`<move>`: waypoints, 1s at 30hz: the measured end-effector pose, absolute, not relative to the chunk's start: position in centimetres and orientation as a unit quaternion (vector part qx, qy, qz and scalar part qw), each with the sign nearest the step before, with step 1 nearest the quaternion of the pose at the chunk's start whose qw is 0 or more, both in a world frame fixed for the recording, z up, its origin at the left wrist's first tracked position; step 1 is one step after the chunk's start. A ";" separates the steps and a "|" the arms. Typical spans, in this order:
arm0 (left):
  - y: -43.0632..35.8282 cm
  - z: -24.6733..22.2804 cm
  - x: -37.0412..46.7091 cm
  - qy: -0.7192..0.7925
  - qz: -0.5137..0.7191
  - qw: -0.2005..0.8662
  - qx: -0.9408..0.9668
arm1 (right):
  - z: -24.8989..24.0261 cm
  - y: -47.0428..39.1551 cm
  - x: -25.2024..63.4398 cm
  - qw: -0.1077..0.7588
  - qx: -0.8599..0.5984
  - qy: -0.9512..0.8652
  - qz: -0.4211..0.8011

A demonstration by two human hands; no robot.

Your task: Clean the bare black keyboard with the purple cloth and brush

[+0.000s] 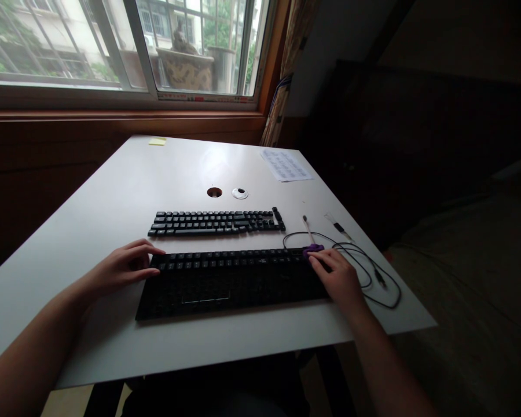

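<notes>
Desk [104, 191] with a white top carries a black keyboard [226, 284] near its front edge. Just beyond lie rows of loose black keycaps [211, 223]. The left hand [130, 262] holds the keyboard's upper left corner between thumb and fingers; the right hand [339, 277] pinches a small purple lump [312, 249] at the keyboard's upper right corner.

A white desk [121, 197] by a sliding window [139, 49], in what looks like a room of a home.
The desk before you bears a keyboard [243, 284] and sheets of paper [289, 166]; its top has a round hole [214, 191]. Facing you, the window is set above brown wall panelling [39, 153], with a patterned curtain [274, 116] at its right. Through it you see a flowerpot [184, 70] and a pale building [167, 17].
</notes>
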State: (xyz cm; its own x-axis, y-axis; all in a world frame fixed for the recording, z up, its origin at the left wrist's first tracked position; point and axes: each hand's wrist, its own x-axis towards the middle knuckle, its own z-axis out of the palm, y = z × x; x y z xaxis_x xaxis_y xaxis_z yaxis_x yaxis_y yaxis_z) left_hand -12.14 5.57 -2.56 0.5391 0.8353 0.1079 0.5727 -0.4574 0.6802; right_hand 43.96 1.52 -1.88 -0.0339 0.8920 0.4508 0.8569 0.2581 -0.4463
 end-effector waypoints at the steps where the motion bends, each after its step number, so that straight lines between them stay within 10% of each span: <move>1: 5.6 -2.6 -12.2 0.427 0.218 0.298 0.825 | -1.9 1.5 43.9 0.331 -0.611 -0.719 0.028; 19: 5.4 -2.1 -11.8 0.435 0.219 0.303 0.819 | 0.5 4.2 43.2 0.167 -0.689 -0.703 0.047; 30: 5.5 -2.2 -11.9 0.430 0.216 0.298 0.824 | -0.2 4.2 43.3 0.228 -0.666 -0.710 0.003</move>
